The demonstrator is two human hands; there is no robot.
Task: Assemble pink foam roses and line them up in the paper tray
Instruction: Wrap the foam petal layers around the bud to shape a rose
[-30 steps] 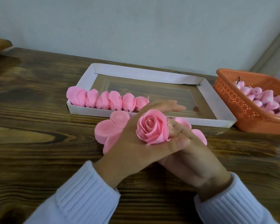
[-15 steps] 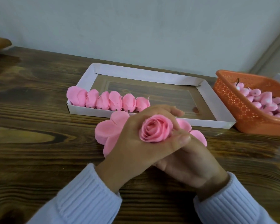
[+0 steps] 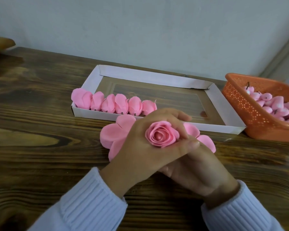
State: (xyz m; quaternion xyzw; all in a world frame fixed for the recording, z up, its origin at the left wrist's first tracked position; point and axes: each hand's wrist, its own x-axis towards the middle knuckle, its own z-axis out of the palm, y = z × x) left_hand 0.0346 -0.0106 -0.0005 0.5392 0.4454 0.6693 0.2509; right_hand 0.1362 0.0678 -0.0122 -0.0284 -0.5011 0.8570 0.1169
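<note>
Pink finished roses (image 3: 114, 104) are lined along the near-left edge of the paper tray (image 3: 97, 114), presumably so the row grows rightward. Before it, the new rose (image 3: 160, 136) is enclosed by the left hand (image 3: 138, 147), curled round it seemingly for shaping; the right hand (image 3: 197, 172) is tucked beneath, grip hidden.

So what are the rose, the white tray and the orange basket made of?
The rose: soft matte foam, it seems; thin petals curl without creasing. The tray: white paper or thin card, matte, with folded corners. The basket: orange plastic, probably; slightly shiny, moulded with rows of little holes.
</note>
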